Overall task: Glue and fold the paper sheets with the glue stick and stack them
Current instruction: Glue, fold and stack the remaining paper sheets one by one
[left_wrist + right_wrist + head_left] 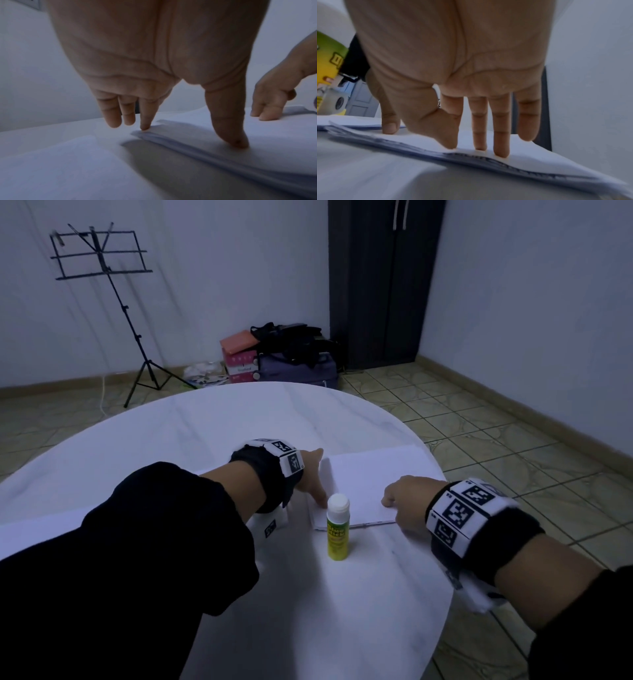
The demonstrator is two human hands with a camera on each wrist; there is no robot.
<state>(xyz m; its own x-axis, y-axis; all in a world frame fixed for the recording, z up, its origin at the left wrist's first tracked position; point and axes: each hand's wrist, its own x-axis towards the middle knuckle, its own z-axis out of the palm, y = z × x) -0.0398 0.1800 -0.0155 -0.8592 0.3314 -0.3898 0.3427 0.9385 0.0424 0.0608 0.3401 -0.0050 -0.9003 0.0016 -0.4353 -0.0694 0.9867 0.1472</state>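
A stack of folded white paper sheets (363, 484) lies on the round white table (205, 433), near its right edge. My left hand (313, 477) presses straight fingertips (238, 143) onto the stack's left end. My right hand (400, 498) presses straight fingers (500, 148) down on the stack's near right edge. A yellow-green glue stick (337, 527) with a white cap stands upright just in front of the stack, between my hands; it also shows at the left edge of the right wrist view as the glue stick (327, 60). A flat white sheet (41, 529) lies to the left under my forearm.
The table edge (442, 474) runs close beside the stack on the right, with tiled floor beyond. A music stand (102, 268), a pile of boxes and bags (281, 354) and a dark wardrobe (383, 282) stand far back by the wall.
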